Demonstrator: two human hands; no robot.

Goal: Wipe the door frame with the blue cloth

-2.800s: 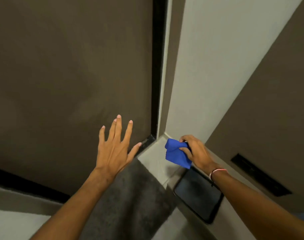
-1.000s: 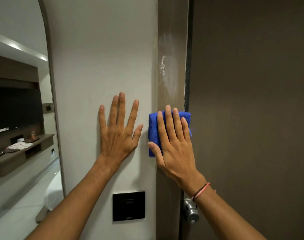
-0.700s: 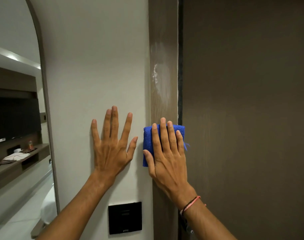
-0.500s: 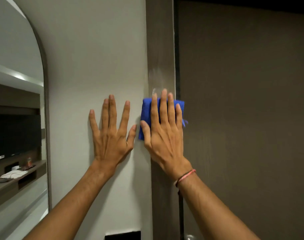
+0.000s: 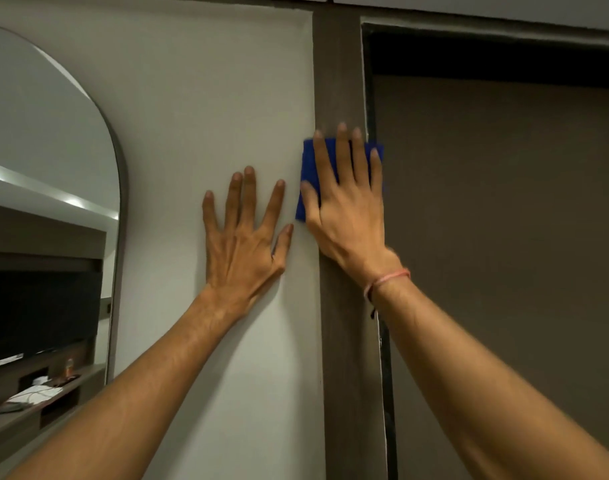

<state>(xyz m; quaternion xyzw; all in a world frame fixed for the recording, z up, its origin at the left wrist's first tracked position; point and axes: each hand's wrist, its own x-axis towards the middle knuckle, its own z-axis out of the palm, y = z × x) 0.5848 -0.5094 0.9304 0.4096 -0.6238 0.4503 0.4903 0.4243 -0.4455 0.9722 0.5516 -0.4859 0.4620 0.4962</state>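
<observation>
1. Your right hand [image 5: 348, 216] lay flat with its fingers spread, palm pressing the blue cloth [image 5: 308, 174] against the door frame [image 5: 341, 77]; it pinned the cloth rather than curling around it.
2. Your left hand [image 5: 244, 237] was released and empty, fingers splayed flat on the pale wall [image 5: 209, 98] just beside the frame, its thumb close to the cloth's lower corner.
3. The cloth sat folded on the brown upright of the frame, near its top, spilling slightly over both edges onto the wall and toward the door [image 5: 503, 237].
4. A thin pink band [image 5: 387, 280] circled your right wrist.
5. The dark brown door stood to the right of the frame, with a black gap running between them.
6. An arched mirror [image 5: 46, 168] hung on the wall to the left, reflecting a dark screen [image 5: 36, 317] and a shelf [image 5: 36, 403] carrying small items.
7. No readable writing, brand or label appeared anywhere; the items on the shelf were too small to make out.
</observation>
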